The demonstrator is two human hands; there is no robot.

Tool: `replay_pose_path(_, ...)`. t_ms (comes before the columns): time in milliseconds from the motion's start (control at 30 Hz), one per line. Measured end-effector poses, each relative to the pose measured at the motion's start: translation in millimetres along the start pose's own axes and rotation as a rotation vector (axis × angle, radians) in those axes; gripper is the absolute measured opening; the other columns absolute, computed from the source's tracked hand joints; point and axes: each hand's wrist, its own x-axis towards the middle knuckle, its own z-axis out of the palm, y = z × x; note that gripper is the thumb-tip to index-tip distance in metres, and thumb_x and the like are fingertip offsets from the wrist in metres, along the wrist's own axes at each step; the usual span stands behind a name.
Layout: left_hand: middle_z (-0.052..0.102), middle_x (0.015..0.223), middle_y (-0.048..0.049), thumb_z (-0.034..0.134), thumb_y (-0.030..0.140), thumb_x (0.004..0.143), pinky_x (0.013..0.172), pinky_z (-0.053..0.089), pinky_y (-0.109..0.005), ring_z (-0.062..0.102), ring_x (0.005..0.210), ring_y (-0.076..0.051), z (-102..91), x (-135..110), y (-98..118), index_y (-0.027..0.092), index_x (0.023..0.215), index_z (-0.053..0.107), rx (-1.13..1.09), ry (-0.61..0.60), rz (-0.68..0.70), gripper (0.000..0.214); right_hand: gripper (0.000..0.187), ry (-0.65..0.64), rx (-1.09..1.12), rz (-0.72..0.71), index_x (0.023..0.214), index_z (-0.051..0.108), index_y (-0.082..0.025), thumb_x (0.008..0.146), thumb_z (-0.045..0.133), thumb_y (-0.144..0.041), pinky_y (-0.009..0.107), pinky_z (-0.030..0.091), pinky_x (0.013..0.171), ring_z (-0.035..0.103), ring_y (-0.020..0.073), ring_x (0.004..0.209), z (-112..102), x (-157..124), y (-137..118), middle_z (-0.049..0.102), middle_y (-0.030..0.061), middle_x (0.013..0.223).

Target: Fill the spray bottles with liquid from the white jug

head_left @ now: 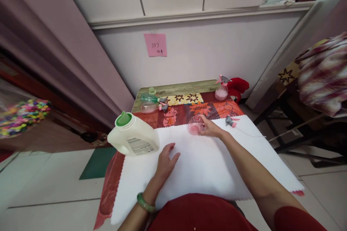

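In the head view, the right hand grips a clear pink bottle by the white cloth's far edge on the table, while the left hand, fingers parted, holds nothing near the jug.

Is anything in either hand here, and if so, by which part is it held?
The right hand holds the pink-tinted bottle without a sprayer by the right side of its body. The left hand holds nothing.
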Motion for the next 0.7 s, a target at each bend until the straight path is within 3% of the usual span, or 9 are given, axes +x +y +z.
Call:
replay_pose_path(133,0.073,0.114,-0.0100,0.076,0.038,0.076,0.103,0.049,-0.052,0.069,0.109,-0.030,-8.3,-11.7,-0.7,0.023,0.111,0.070,-0.034,0.048,-0.023,0.039,0.087,-0.001,-0.009,0.019,0.149,0.040,-0.021,0.069,0.076,-0.023,0.039,0.055,0.093,0.068,0.0274,0.111,1.3,-3.7,2.2,0.066,0.0130,0.133)
replay_pose_path(233,0.075,0.108,-0.0091,0.077,0.039,0.075,0.099,0.052,-0.050,0.071,0.104,-0.029,-13.8,-23.7,-3.1,0.022,0.109,0.072,-0.057,0.098,-0.034,0.038,0.104,0.097,-0.036,0.008,0.158,0.030,-0.025,0.067,0.081,-0.026,0.048,0.051,0.104,0.056,0.0338,0.135,4.8,-18.1,6.1,0.049,0.0175,0.156)
replay_pose_path(333,0.076,0.103,-0.0087,0.076,0.043,0.075,0.094,0.054,-0.046,0.071,0.097,-0.027,-28.5,-38.8,-12.0,0.022,0.104,0.074,-0.081,0.207,-0.046,0.036,0.099,0.358,-0.068,-0.071,0.162,0.023,-0.028,0.078,0.076,-0.030,0.055,0.050,0.106,0.048,0.0337,0.143,14.6,-43.3,3.7,0.044,0.0177,0.159)
replay_pose_path(433,0.074,0.099,-0.0084,0.073,0.049,0.079,0.092,0.054,-0.042,0.069,0.093,-0.025,-55.3,-51.5,-26.3,0.021,0.100,0.072,-0.101,0.404,-0.070,0.035,0.072,0.750,-0.052,-0.178,0.155,0.038,-0.026,0.089,0.068,-0.030,0.052,0.057,0.098,0.065,0.0291,0.123,37.6,-70.5,-10.8,0.063,0.0156,0.139)
replay_pose_path(467,0.073,0.098,-0.0078,0.072,0.051,0.080,0.091,0.053,-0.041,0.068,0.092,-0.025,-65.9,-54.0,-31.3,0.021,0.100,0.070,-0.105,0.478,-0.077,0.036,0.064,0.814,-0.043,-0.210,0.151,0.044,-0.026,0.091,0.067,-0.029,0.049,0.060,0.093,0.070,0.0273,0.113,48.7,-77.3,-18.1,0.067,0.0142,0.131)
replay_pose_path(533,0.070,0.097,-0.0064,0.072,0.053,0.080,0.090,0.052,-0.039,0.066,0.091,-0.023,-86.7,-56.4,-39.6,0.021,0.101,0.068,-0.113,0.610,-0.084,0.039,0.053,0.791,-0.013,-0.293,0.143,0.052,-0.027,0.093,0.067,-0.027,0.045,0.063,0.085,0.073,0.0251,0.101,74.6,-83.8,-35.2,0.070,0.0125,0.123)
replay_pose_path(600,0.069,0.099,-0.0062,0.074,0.055,0.078,0.090,0.051,-0.037,0.065,0.093,-0.023,-103.5,-56.8,-44.4,0.020,0.104,0.067,-0.123,0.697,-0.087,0.043,0.047,0.640,0.033,-0.349,0.138,0.057,-0.026,0.092,0.069,-0.029,0.045,0.063,0.084,0.073,0.0255,0.101,102.5,-78.0,-55.5,0.071,0.0121,0.121)
replay_pose_path(700,0.070,0.104,-0.0077,0.077,0.055,0.076,0.090,0.051,-0.038,0.066,0.096,-0.024,-116.2,-60.7,-45.1,0.021,0.106,0.066,-0.144,0.733,-0.093,0.047,0.063,0.425,0.185,-0.375,0.140,0.054,-0.025,0.085,0.079,-0.041,0.047,0.062,0.091,0.071,0.0287,0.112,139.5,-45.9,-92.4,0.067,0.0144,0.131)
